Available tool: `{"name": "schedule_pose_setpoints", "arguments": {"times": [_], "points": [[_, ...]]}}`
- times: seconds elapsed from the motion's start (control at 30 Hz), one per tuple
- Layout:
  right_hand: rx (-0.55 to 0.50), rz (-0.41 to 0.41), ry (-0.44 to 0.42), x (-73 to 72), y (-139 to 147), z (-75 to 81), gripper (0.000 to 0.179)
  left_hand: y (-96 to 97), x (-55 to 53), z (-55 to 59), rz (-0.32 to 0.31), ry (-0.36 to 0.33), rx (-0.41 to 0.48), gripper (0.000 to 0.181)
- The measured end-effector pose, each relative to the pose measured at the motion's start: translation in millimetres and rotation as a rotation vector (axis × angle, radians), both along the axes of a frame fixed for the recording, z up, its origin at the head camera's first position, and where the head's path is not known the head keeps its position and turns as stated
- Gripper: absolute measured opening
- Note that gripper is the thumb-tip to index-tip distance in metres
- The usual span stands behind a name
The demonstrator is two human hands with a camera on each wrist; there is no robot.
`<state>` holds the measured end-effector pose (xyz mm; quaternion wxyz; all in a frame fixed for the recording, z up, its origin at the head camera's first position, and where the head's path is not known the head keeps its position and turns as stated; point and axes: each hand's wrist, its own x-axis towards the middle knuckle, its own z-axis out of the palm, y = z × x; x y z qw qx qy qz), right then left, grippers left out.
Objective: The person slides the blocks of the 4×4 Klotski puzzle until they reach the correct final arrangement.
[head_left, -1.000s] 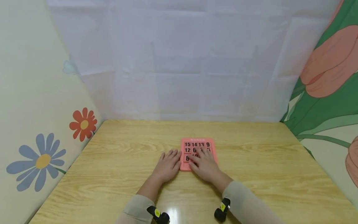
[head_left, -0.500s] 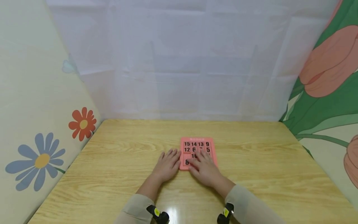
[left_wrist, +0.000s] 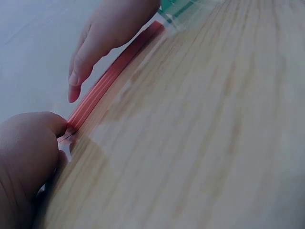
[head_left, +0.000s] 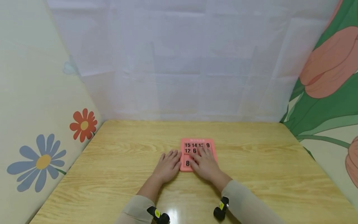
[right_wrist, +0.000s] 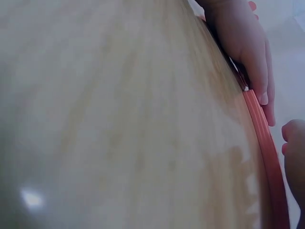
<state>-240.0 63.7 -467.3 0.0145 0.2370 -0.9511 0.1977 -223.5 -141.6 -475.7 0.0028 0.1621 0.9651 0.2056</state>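
A pink sliding number puzzle (head_left: 195, 145) lies flat on the table, its black numbers facing up. My left hand (head_left: 167, 166) rests palm down at its left side, fingers extended and the thumb side against the frame. In the left wrist view the left thumb (left_wrist: 57, 125) meets the end of the puzzle's pink edge (left_wrist: 114, 71). Over the lower right of the puzzle lies my right hand (head_left: 207, 166), fingers stretched across the tiles and hiding several of them. The 8 tile (head_left: 187, 163) shows at the bottom left, with a bare pink slot above it.
The wood-grain table (head_left: 260, 174) extends around the puzzle on all sides. A white sheet (head_left: 179, 62) hangs behind it. Flower-printed panels (head_left: 30, 102) stand at the left and right. Each sleeve bears a black wrist camera (head_left: 221, 209).
The 8 tile slid down from the third row to the bottom row under the right hand. That hand drew back slightly, then moved forward over the 10 tile. The left hand stayed in place.
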Motion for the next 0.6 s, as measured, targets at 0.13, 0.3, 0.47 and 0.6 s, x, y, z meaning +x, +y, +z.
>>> {"name": "schedule_pose_setpoints", "arguments": {"times": [0.13,0.3,0.47,0.6], "points": [[0.032,-0.022,-0.001,-9.9,-3.8,-0.2,0.047,0.2,0.0,-1.2,-0.008,0.010,-0.006,0.050],[0.063,-0.048,-0.021,-19.4,-9.1,2.6,0.048,0.2,0.2,-2.1,-0.009,0.021,-0.013,0.049],[0.078,-0.069,-0.060,-22.9,-12.9,6.1,0.049,0.6,0.5,-1.2,-0.007,0.021,-0.011,0.049],[0.094,-0.055,-0.055,-20.9,-13.2,6.8,0.049,0.3,0.6,0.3,-0.006,0.024,-0.009,0.048]]}}
